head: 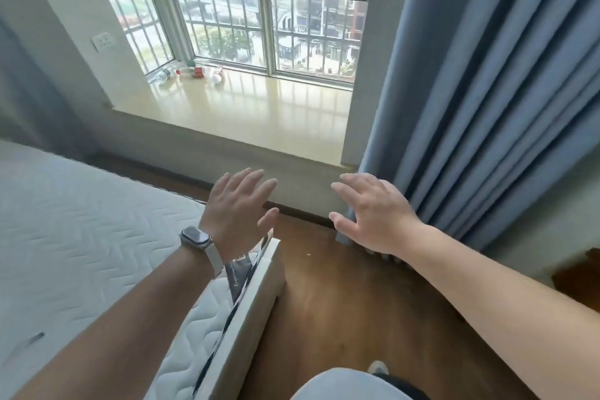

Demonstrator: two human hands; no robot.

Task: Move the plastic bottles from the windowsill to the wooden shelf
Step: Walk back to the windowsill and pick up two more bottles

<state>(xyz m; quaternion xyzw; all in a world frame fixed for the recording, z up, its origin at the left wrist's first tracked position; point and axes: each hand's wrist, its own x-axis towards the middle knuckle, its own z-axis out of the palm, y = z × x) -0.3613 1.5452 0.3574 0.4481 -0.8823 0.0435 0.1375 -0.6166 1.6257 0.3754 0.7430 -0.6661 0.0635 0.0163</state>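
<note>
Bottles [194, 71] lie on the windowsill [259, 114], well beyond the fingertips and to their left. Left hand [238, 204]: fingers spread, empty. Right hand [373, 211]: likewise spread and empty. Judged: no bottle picked up yet; shelf not in view.

Broad open windowsill [246, 107] ahead, reachable from the front. Curtain [487, 91] crowding right, mattress [81, 221] left. Bottles [197, 72] seemingly clustered far-left.

The cream windowsill [246, 107] is glossy and mirror-like, and the clear plastic bottles with red labels [197, 71] on it look smooth. The white quilted cloth mattress [81, 221] and blue-grey cloth curtain [487, 91] are matt; the brown wooden floor [341, 302] shines softly.
</note>
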